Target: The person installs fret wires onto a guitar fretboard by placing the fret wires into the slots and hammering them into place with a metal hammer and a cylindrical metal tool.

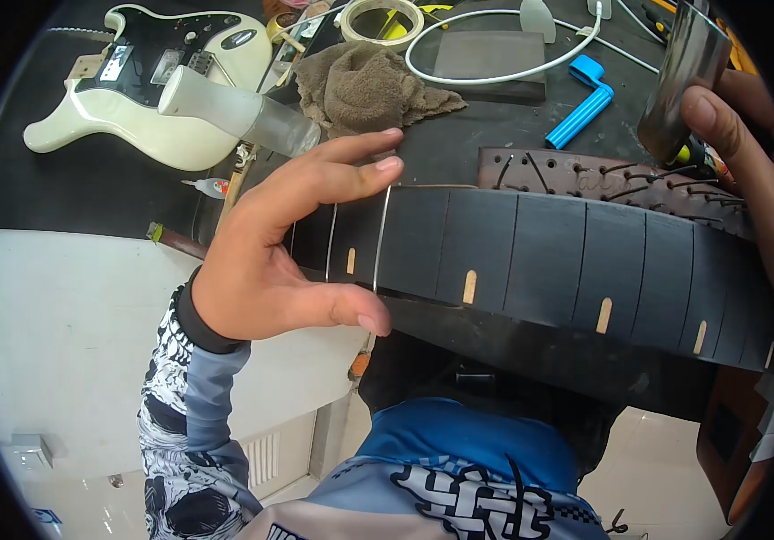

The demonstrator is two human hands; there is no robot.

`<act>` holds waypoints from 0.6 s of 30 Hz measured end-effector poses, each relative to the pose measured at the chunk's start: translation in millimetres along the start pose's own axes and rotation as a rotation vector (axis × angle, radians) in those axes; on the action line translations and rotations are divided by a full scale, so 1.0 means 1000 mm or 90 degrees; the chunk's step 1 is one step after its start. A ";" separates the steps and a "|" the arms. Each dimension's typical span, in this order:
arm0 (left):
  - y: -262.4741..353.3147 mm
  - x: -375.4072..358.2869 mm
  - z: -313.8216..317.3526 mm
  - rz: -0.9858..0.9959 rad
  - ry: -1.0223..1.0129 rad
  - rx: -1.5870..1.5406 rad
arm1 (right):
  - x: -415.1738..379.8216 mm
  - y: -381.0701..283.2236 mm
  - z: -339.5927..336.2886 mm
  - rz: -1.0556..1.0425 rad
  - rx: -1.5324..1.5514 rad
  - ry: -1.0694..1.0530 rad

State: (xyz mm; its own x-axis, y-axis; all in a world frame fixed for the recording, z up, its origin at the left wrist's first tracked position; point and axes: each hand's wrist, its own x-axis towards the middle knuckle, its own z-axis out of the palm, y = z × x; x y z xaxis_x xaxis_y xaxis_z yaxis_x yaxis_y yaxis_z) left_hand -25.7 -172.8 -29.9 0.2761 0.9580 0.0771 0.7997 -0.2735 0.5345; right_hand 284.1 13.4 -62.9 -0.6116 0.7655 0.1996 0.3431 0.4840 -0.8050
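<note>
A dark guitar fretboard (pixel 477 234) with pale oblong inlays runs across the view, cut by thin crosswise slots. My left hand (pixel 279 243) curves over it, thumb at the near edge and fingertips at the far edge, gripping a silvery fret wire (pixel 381 238) at its two ends. Another fret wire (pixel 332 238) lies across the board to the left, partly behind this hand. At the upper right, my right hand (pixel 747 135) is closed around a shiny metal cylinder (pixel 679 85), held above the board; its far end is cut off by the view.
A brown holder (pixel 576 171) with holes and several thin dark wires stands behind the fretboard. Further back are a blue string winder (pixel 582 103), a brown cloth (pixel 360 85), a tape roll (pixel 382 18), a white cable (pixel 468 81), a frosted bottle (pixel 234 112) and a white guitar body (pixel 126 117).
</note>
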 end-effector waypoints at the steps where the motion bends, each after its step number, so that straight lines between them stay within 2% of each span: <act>1: -0.001 0.000 0.000 0.006 -0.004 0.006 | 0.001 0.000 0.001 0.000 0.002 0.000; 18: -0.004 -0.002 0.001 0.006 0.001 -0.010 | 0.007 0.003 0.007 -0.021 0.030 -0.006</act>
State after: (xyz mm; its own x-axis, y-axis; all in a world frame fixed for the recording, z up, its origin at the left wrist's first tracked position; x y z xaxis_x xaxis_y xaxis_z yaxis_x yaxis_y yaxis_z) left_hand -28.7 -173.8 -32.8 0.2819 0.9558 0.0835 0.7892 -0.2805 0.5464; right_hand 275.6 17.2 -67.4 -0.6289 0.7452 0.2217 0.2888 0.4886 -0.8233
